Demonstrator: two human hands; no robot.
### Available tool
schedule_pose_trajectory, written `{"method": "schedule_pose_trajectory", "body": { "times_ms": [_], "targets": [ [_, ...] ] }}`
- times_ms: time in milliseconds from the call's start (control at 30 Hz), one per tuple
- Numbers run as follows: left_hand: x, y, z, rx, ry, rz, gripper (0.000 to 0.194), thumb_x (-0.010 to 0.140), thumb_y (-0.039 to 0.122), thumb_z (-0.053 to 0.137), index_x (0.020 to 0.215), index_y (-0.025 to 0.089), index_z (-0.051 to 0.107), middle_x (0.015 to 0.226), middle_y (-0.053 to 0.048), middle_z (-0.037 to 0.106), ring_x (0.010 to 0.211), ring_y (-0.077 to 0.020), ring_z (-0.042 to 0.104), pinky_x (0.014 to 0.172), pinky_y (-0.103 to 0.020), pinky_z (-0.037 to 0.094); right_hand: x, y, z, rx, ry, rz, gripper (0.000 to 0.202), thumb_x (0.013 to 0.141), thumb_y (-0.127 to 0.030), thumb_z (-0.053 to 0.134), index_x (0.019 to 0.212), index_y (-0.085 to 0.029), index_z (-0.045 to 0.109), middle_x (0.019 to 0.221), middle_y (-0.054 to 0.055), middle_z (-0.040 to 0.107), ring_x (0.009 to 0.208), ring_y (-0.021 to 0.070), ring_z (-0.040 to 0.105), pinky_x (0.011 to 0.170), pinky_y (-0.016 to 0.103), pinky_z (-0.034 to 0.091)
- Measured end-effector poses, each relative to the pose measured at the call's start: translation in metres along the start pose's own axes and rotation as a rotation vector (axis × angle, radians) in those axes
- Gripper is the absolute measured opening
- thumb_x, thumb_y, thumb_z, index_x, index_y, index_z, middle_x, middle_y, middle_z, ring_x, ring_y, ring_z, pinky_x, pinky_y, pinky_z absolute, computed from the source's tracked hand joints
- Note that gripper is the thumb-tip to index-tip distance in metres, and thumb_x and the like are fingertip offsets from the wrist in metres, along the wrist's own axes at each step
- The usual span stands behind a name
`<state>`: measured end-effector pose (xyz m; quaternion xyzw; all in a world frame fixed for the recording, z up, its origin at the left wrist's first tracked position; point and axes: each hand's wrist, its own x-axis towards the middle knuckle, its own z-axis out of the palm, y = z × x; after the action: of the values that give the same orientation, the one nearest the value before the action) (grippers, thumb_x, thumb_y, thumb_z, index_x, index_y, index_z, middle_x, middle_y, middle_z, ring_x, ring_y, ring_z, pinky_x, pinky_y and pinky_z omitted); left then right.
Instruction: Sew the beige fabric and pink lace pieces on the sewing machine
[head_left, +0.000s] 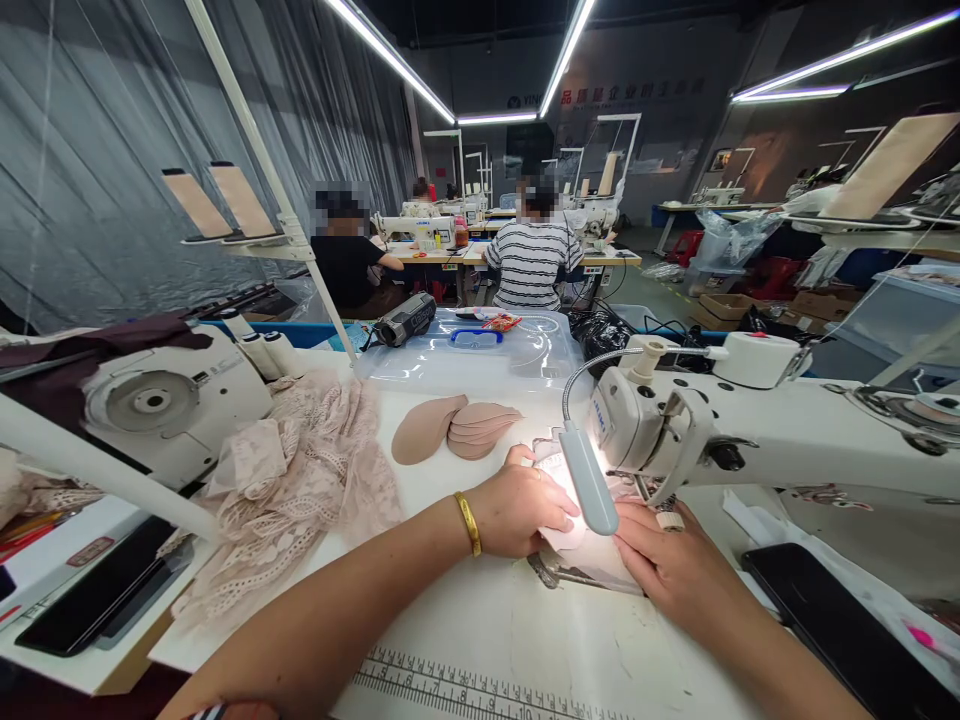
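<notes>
My left hand point(517, 508), with a gold bangle point(467, 523) at its wrist, is closed on a pale pink fabric piece point(566, 535) near the needle area. Stretched fingers of my right hand point(660, 550) lie on the machine bed at the right edge of the fabric, below the presser area. Over both stands the white sewing machine point(637, 425). Its grey lamp point(589, 480) lights the fabric and hides part of it, along with some of my fingertips. Left of the machine, a fanned stack of beige teardrop-shaped pads point(480, 428) lies beside a single larger-looking pad point(426, 430).
Pale lace fabric point(300, 480) is heaped on the left of the table. A black phone point(847, 620) lies at the right. Behind the work surface sits a clear plastic box point(469, 345). A ruler strip point(465, 692) marks the front. People sit at machines farther back.
</notes>
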<state>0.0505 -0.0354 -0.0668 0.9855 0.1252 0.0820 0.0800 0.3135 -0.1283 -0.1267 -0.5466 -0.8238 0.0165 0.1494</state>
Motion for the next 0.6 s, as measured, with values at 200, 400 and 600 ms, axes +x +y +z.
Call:
{"method": "schedule_pose_trajectory", "body": {
  "times_ms": [200,400,600],
  "targets": [
    [0.0000,-0.0034,0.0022,-0.020,0.003,-0.035,0.025,0.076,0.012,0.067,0.097,0.025,0.074,0.116,-0.003,0.077,0.100,-0.0258,0.066,0.096,-0.047,0.027,0.0026,-0.0002,-0.0008,0.007,0.022,-0.002,0.041,0.100,-0.028,0.044,0.133,-0.041,0.066,0.118,0.004,0.075,0.095,0.0278,0.070,0.090,0.047,0.053],
    [0.0003,-0.0053,0.0056,-0.036,0.026,-0.057,0.023,0.083,0.016,0.064,0.100,0.026,0.076,0.114,-0.005,0.077,0.098,-0.0246,0.066,0.101,-0.051,0.024,0.0020,-0.0036,0.0029,-0.002,0.047,0.029,0.040,0.101,-0.027,0.041,0.129,-0.039,0.067,0.127,0.004,0.073,0.099,0.0273,0.070,0.092,0.048,0.053],
    [0.0003,-0.0052,0.0062,0.005,0.029,-0.060,0.020,0.081,0.014,0.062,0.091,0.025,0.075,0.103,-0.002,0.078,0.092,-0.0229,0.065,0.099,-0.049,0.025,0.0022,-0.0005,-0.0001,-0.010,0.033,-0.023,0.030,0.102,-0.025,0.042,0.114,-0.033,0.069,0.129,0.003,0.072,0.090,0.0240,0.072,0.088,0.047,0.056]
  ]
}}
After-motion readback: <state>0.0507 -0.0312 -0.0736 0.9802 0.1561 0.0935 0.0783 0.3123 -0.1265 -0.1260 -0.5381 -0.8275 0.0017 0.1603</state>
